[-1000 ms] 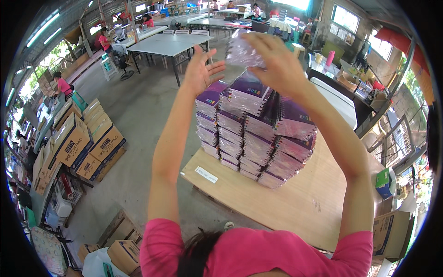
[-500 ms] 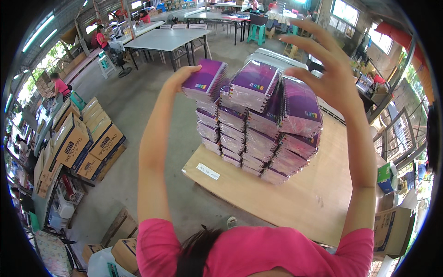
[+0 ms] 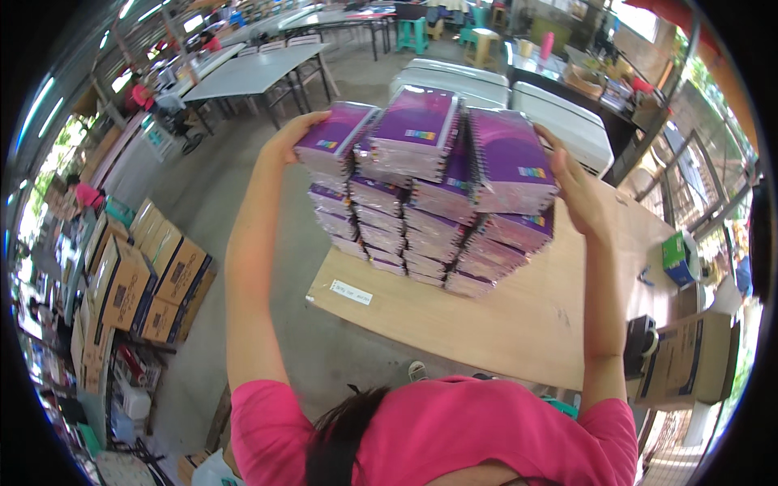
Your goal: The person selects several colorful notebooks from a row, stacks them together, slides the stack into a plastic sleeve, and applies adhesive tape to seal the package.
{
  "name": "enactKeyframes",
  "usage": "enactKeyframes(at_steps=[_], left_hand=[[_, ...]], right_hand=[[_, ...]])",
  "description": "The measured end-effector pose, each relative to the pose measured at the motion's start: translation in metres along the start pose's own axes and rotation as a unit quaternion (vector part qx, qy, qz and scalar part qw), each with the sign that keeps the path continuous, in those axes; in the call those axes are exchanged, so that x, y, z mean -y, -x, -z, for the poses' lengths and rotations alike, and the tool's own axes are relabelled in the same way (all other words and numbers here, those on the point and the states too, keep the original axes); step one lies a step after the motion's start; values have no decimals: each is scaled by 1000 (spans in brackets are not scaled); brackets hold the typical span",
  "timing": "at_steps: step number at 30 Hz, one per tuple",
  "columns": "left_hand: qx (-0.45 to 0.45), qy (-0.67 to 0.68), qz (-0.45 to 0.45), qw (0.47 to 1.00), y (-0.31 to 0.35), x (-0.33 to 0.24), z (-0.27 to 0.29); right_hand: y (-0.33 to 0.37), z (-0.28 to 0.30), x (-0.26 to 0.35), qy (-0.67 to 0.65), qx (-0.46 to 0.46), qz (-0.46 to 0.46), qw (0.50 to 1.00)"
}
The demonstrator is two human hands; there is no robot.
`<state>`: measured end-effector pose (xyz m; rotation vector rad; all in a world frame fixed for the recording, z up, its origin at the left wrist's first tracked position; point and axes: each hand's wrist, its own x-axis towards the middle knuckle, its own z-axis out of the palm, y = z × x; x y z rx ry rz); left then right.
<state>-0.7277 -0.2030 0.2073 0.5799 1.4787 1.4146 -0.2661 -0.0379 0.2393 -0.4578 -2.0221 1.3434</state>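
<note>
Several stacks of purple-covered spiral notebooks, wrapped in clear plastic, stand close together on a light wooden tabletop. My left hand grips the upper left notebook pack, thumb near its top edge and the other fingers partly hidden behind. At the opposite side, my right hand presses against the upper right notebook pack, its fingertips at the far right corner. The top packs sit unevenly, the middle one raised above its neighbours. Dark spiral bindings run along their edges.
A white label is stuck near the tabletop's left edge. Pale machine-like casings stand behind the notebooks. Cartons are piled at left, and an open carton sits at right. People work at tables farther back.
My right hand has come down from the raised, spread pose onto the right side of the notebooks. My left hand stays at the left pack. The view has shifted to the right.
</note>
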Motion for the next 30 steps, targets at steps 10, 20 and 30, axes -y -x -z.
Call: enactKeyframes(at_steps=[10,20,30], left_hand=[[1,20,-25,999,-9,-5,0],[105,-370,-392,836,12,13,115],[-177,93,-121,972,7,55,92]], right_hand=[[3,-46,-3,240,-117,-7,964],[172,165,-24,460,-382,9,801],[435,480,-53,663,-298,-568,386]])
